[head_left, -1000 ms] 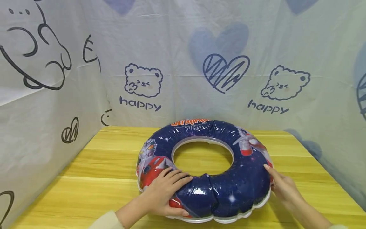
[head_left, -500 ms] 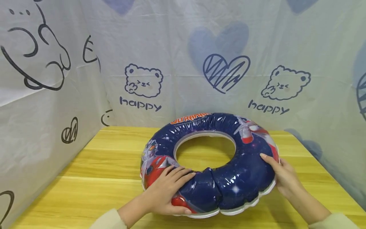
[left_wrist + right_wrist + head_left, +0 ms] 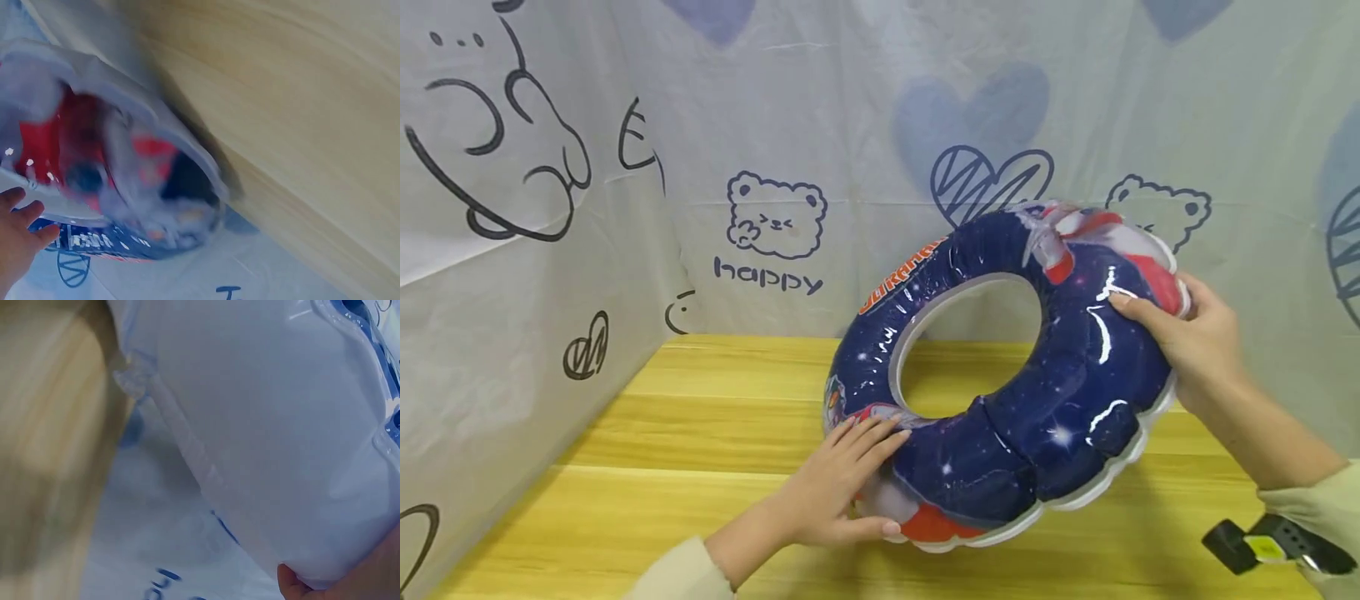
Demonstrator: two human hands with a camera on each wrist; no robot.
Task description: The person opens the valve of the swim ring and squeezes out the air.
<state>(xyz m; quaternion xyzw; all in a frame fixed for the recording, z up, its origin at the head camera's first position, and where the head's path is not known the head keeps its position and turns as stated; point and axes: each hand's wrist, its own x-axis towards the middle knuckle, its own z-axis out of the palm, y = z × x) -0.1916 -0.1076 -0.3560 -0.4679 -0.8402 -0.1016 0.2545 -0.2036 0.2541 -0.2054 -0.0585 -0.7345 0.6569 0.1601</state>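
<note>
A dark blue inflatable swim ring [image 3: 1022, 433] with starry print, red and silver figures and orange lettering is tilted over the table, its right side raised. On its right outer edge my right hand [image 3: 1206, 346] grips, thumb on the printed top and fingers behind. Across the lower left part rests my left hand [image 3: 842, 479], its fingers fairly straight toward the hole and the thumb spread along the outer edge. The left wrist view shows that hand's fingertips [image 3: 47, 234] by the inner rim. The ring's plain white underside [image 3: 269, 425] fills the right wrist view.
A yellow wood-grain table [image 3: 700, 417] lies beneath. White sheets with drawn bears and hearts form the back wall [image 3: 775, 100] and sides. A black strapped device [image 3: 1273, 546] is by the right sleeve.
My right hand has lifted the ring's right side up and to the right, so the ring has gone from nearly flat to steeply tilted. My left hand has barely moved.
</note>
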